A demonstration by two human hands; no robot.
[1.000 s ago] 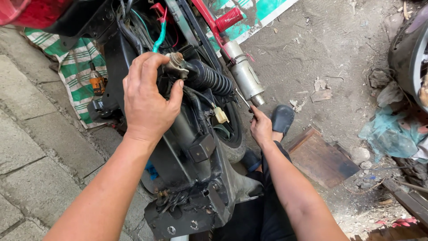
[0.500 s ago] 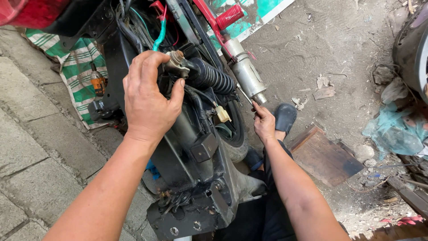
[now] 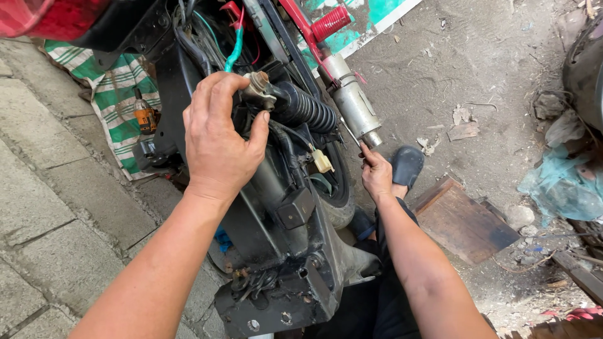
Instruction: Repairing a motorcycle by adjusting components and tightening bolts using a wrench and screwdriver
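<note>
On the ground: a scooter (image 3: 276,207), stripped of its panels, lies over concrete slabs at the left and dusty dirt at the right.
Scooter frame: black, filling the middle of the view, with a red tail lamp (image 3: 38,16) at the top left corner and loose wires at the top.
Cloth: a green and white striped cloth (image 3: 116,94) is spread under the scooter at the left, with a small orange bottle (image 3: 146,116) on it.
Board: a brown wooden board (image 3: 468,220) lies flat on the dirt, well right of the scooter.
Muffler: a silver muffler (image 3: 352,100) slants down to the right, beside the wheel.
Shock: a black coil shock (image 3: 304,110) runs from the frame toward the muffler; its metal top mount (image 3: 257,88) sits at the left end.
Left hand: the left hand (image 3: 220,138) is closed around the shock's top mount, thumb on the right side, fingers curled over the top.
Right hand: the right hand (image 3: 377,174) sits just below the muffler's tip, pinching a thin rod-like tool (image 3: 350,133) that points up-left; its far end is too thin to make out.
Sandal: a dark sandal (image 3: 407,164) is just right of the right hand.
Connector: a small cream plug (image 3: 323,162) hangs on a wire below the shock.
</note>
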